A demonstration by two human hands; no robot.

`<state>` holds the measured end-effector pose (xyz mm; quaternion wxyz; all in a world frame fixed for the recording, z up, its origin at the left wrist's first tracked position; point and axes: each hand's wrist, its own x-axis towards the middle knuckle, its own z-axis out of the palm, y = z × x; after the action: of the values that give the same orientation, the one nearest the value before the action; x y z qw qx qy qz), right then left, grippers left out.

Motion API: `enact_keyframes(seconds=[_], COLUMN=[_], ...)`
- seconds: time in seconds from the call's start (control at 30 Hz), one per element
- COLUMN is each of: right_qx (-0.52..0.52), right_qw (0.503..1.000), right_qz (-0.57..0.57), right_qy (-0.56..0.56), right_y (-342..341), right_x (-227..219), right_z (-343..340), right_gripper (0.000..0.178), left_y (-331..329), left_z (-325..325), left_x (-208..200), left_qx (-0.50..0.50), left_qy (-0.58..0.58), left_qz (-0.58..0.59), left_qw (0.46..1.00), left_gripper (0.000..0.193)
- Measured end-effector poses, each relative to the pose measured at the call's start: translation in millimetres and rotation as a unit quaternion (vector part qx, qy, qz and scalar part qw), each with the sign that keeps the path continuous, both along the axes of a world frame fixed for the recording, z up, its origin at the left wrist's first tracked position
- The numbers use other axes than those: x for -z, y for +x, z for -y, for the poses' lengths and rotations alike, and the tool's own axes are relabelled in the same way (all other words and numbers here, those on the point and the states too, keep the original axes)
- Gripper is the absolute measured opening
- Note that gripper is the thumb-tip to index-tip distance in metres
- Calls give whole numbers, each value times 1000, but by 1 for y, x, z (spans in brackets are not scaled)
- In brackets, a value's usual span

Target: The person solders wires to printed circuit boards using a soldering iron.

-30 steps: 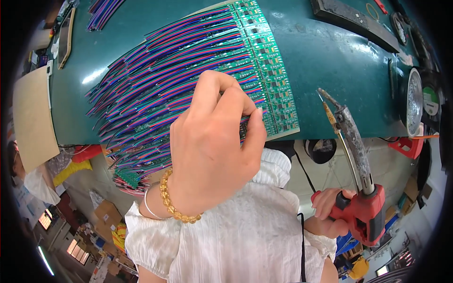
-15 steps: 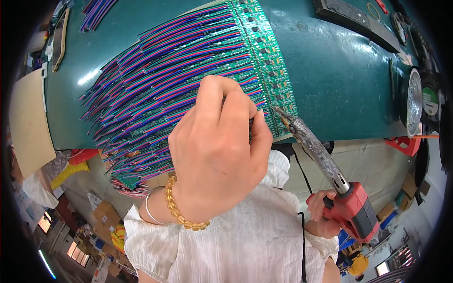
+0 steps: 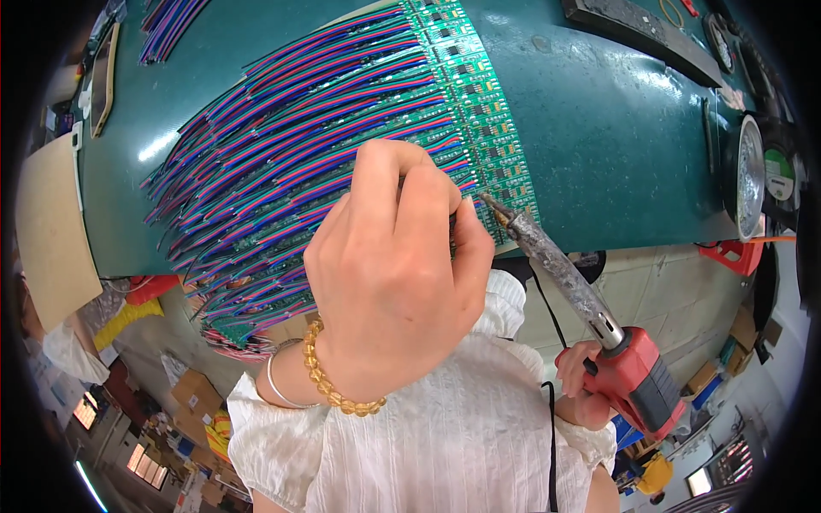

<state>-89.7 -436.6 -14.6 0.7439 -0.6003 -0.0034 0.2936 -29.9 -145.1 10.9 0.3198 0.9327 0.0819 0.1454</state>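
A panel of green circuit boards (image 3: 479,94) lies on the table, with rows of thin multicoloured wires (image 3: 333,111) running left from it. My left hand (image 3: 389,265) is above the lower rows, its thumb and fingers pinched at the wire ends by the board's pads. The palm hides most of the strand in that pinch. My right hand (image 3: 583,389) grips the red handle of a soldering gun (image 3: 569,278). Its long, stained metal barrel slants up and left, with the tip at the board just right of my left fingertips; whether it touches a pad I cannot tell.
The green table (image 3: 599,162) carries a dark metal bar (image 3: 641,38) at the far right and a round metal dish (image 3: 749,175) near the right edge. More wires (image 3: 171,30) lie at the far left, beside a phone (image 3: 104,81). A tan board (image 3: 56,222) sits at the left edge.
The soldering gun's tip has shifted slightly left, closer to my left fingertips. My left hand keeps its pinch in nearly the same place. The view has shifted a little over the table.
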Motion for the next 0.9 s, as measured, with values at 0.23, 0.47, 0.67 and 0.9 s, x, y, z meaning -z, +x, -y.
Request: enact_keyframes(seconds=[0.23, 0.47, 0.67, 0.9], right_qx=[30, 15, -30, -39], right_qw=[992, 990, 988, 991], right_qz=[74, 139, 12, -77], right_qy=[-98, -30, -149, -104], right_y=[-23, -17, -3, 11], right_x=[-1, 13, -21, -22], right_z=[5, 11, 3, 4], right_gripper=[77, 51, 46, 42], left_y=[0, -2, 2, 1], left_z=[-4, -4, -5, -8], left_x=[1, -3, -3, -10], left_qx=[6, -6, 1, 2], left_qy=[-1, -3, -14, -29], left_qz=[4, -25, -27, -65], left_qw=[1000, 1000, 1000, 997], left_gripper=[15, 16, 15, 13])
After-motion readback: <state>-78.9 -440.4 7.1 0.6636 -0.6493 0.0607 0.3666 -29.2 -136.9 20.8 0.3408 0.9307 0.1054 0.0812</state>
